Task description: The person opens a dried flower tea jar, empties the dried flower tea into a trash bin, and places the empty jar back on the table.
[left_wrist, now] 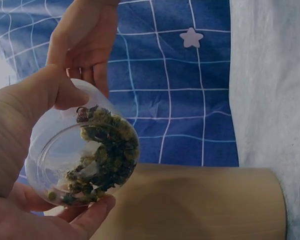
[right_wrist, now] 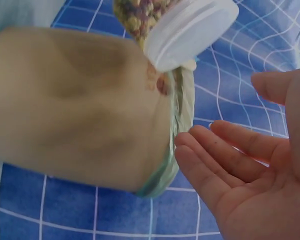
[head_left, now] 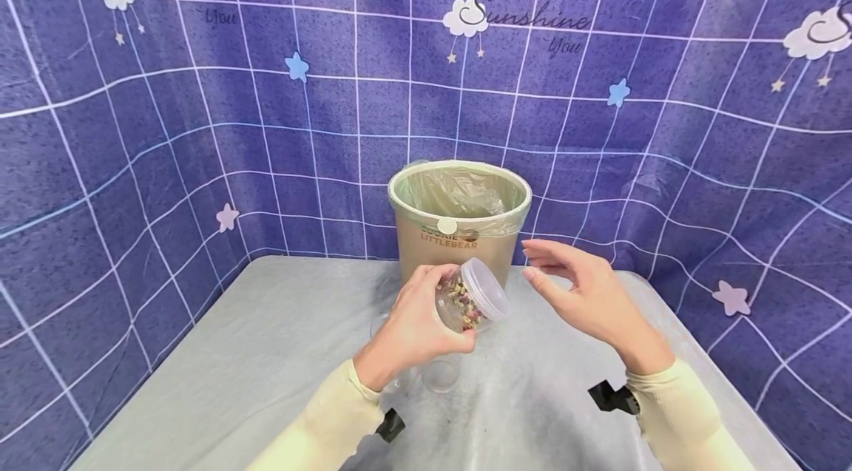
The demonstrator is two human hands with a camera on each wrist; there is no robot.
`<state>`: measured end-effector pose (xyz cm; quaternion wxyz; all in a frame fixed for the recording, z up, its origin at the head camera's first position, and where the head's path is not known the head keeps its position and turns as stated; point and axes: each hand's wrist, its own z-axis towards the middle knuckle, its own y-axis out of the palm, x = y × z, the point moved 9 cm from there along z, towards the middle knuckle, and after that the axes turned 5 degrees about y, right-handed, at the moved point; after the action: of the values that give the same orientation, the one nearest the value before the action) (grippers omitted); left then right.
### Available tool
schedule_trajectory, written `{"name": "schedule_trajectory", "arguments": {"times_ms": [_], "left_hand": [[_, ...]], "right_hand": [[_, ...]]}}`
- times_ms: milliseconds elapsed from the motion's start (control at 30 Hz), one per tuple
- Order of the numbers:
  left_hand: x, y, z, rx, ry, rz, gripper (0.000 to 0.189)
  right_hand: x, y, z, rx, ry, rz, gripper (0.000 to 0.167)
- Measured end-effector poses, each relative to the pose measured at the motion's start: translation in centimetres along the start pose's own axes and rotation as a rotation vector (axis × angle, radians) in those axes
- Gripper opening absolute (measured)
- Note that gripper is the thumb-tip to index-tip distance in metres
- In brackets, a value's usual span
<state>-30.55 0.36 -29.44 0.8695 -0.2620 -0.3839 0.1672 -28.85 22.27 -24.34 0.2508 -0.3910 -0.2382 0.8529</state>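
Note:
My left hand (head_left: 416, 323) grips a clear plastic jar (left_wrist: 55, 150), fingers and thumb curled around its side. The jar is tilted, with its whitish lid (right_wrist: 192, 35) on and facing up and to the right. Dried flower buds (left_wrist: 110, 150), yellowish, dark green and reddish, have slid to one side inside it. To the right of the jar, my right hand (head_left: 586, 301) hovers apart from it, holding nothing. Its fingers (right_wrist: 230, 155) are loosely extended and the palm shows in the right wrist view.
Behind the jar stands a beige bin (head_left: 413, 245) with a pale green rim and a plastic liner (head_left: 459, 186). Clear round containers (head_left: 441, 375) sit on the grey-covered table (head_left: 293, 323) below my left hand. A purple-blue gridded curtain (head_left: 319, 109) surrounds the table's back and sides.

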Motion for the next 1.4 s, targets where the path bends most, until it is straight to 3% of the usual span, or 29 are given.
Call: {"name": "schedule_trajectory", "arguments": {"times_ms": [167, 467, 900, 1400], "left_hand": [[-0.2, -0.1, 0.0, -0.003, 0.028, 0.006, 0.09], [-1.0, 0.5, -0.1, -0.046, 0.023, 0.051, 0.091], [-1.3, 0.6, -0.1, -0.079, 0.031, 0.061, 0.089], [-1.5, 1.7, -0.3, -0.118, 0.056, 0.117, 0.096]], "right_hand": [[-0.1, 2.3, 0.0, -0.09, 0.02, 0.03, 0.046], [0.0, 6.2, 0.1, -0.221, 0.041, 0.015, 0.059], [0.2, 7.7, 0.2, -0.205, 0.047, -0.013, 0.056], [0.5, 8.4, 0.1, -0.159, 0.046, -0.044, 0.05]]}}
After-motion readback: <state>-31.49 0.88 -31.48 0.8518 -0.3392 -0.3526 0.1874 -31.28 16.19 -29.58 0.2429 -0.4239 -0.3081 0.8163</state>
